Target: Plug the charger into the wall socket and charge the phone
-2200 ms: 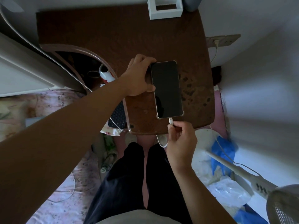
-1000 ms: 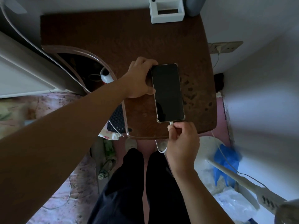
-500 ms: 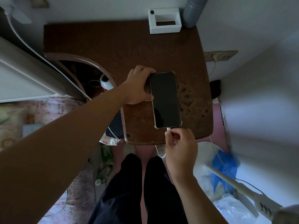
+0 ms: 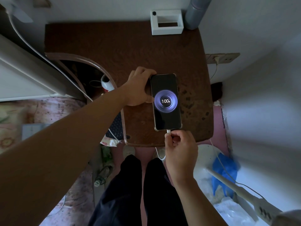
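— Since a moment ago the phone [image 4: 166, 101] screen has lit up – before it was black, now we see a glowing ring and "100%".

— And our right hand [image 4: 180, 149], nearest us?

— Thumb and forefinger pinched on the white plug [image 4: 168, 131], which now sits in the phone's bottom edge; the cable [image 4: 160, 156] loops down off the table [image 4: 114, 46] edge.

— Our left hand [image 4: 138, 87]?

— Unmoved – half curled, fingers over the phone's top left corner, thumb against its left side, pressing it flat on the brown table.

— Further off?

— A charger [image 4: 216, 59] sits in the wall socket [image 4: 224, 57] to the right, its thin lead hanging down. A white box [image 4: 167, 31] stands at the table's far edge.
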